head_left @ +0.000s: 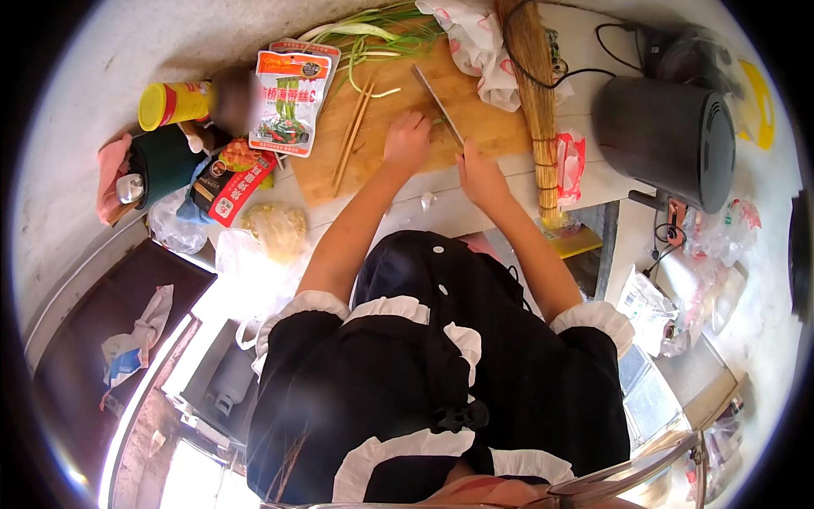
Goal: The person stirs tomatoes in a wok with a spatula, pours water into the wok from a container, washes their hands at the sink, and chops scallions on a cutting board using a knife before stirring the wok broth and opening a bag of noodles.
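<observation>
My right hand (480, 174) is closed round the handle of a kitchen knife (437, 103), its blade pointing up and left over the wooden cutting board (386, 157). Just left of the blade, my left hand (408, 141) rests on the board with curled fingers. A small bit of green shows between that hand and the knife; what the fingers hold is hidden. A pair of wooden chopsticks (352, 140) lies on the board left of my left hand. Scallions (365, 38) with long green leaves lie along the board's far edge.
Seasoning packets (291, 102) overlap the board's left edge, near a yellow-lidded container (174, 105) and a red packet (233, 178). A straw broom (538, 110) lies along the right side. Farther right stands a dark cylindrical appliance (657, 140) with a cable.
</observation>
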Demonstrator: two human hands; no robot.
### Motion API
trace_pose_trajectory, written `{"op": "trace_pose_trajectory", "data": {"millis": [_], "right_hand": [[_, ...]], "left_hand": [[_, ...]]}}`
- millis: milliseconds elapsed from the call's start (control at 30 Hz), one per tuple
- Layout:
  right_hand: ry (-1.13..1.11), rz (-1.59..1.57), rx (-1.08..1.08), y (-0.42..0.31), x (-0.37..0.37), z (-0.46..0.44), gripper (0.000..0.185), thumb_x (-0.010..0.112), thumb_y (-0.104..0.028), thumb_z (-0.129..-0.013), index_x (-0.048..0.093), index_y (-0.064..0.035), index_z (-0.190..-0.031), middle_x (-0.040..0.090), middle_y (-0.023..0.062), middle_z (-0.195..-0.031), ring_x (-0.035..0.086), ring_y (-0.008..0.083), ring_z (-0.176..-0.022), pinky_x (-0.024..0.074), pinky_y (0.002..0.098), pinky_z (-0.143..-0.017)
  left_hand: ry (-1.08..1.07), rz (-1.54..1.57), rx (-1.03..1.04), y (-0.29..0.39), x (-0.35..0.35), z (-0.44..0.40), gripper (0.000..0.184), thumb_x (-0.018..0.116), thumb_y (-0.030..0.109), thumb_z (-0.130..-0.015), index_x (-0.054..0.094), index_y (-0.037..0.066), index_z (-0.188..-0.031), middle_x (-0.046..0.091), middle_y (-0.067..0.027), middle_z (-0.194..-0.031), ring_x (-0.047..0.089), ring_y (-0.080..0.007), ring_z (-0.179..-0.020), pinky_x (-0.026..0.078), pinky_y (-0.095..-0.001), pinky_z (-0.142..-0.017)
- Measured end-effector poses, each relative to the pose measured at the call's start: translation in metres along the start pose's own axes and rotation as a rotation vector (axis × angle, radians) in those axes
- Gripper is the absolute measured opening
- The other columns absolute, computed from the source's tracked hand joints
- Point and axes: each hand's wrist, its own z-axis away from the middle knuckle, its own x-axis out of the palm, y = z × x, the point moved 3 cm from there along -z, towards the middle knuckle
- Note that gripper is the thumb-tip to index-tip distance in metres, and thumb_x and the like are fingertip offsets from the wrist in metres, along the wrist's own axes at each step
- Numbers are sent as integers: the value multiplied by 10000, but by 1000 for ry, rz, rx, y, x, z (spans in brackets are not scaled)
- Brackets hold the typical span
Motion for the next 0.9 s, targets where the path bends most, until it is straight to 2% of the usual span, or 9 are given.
{"op": "trace_pose_trajectory", "data": {"millis": [200, 500, 600, 700, 800, 900], "right_hand": [[-29, -79, -37, -15, -27, -5, 243, 498, -171, -925, 391, 18, -1033, 593, 310, -730, 584, 498, -713, 451, 567, -628], [-29, -137, 17, -11, -20, 1, 231, 496, -166, -929, 386, 18, -1017, 589, 319, -725, 580, 507, -718, 445, 572, -625], [-1, -90, -2, -5, -9, 2, 238, 494, -172, -931, 388, 17, -1028, 590, 316, -716, 584, 501, -706, 448, 570, -617], [54, -115, 11, -2, 1, 2, 243, 494, -182, -931, 392, 17, -1025, 595, 304, -716, 585, 494, -684, 452, 566, -605], [63, -70, -71, -7, 5, -12, 243, 500, -181, -928, 395, 19, -1017, 601, 296, -737, 588, 485, -698, 456, 559, -619], [15, -93, -59, -15, -8, -23, 227, 506, -168, -921, 403, 22, -991, 601, 292, -762, 590, 480, -739, 456, 552, -644]], "left_hand": [[11, -24, -26, 2, -2, -1, 121, 626, 22, -639, 607, 46, -756, 536, -92, -778, 551, -287, -778, 472, -396, -692], [87, 13, -36, -1, 4, -2, 104, 630, 15, -642, 601, 46, -737, 537, -94, -772, 550, -302, -774, 473, -406, -706], [85, 28, -47, 0, 3, -2, 76, 635, -9, -689, 571, 22, -715, 529, -121, -771, 548, -318, -766, 471, -416, -665], [79, 40, -27, 1, 2, -3, 78, 639, -7, -690, 571, 21, -716, 526, -120, -767, 546, -316, -765, 471, -416, -661], [71, 34, 34, 2, -1, -5, 87, 643, -8, -674, 574, 24, -717, 522, -119, -762, 545, -312, -759, 471, -419, -663], [14, 25, 34, -1, 0, -4, 90, 643, 4, -662, 583, 29, -724, 524, -116, -759, 548, -311, -760, 473, -420, -673]]}}
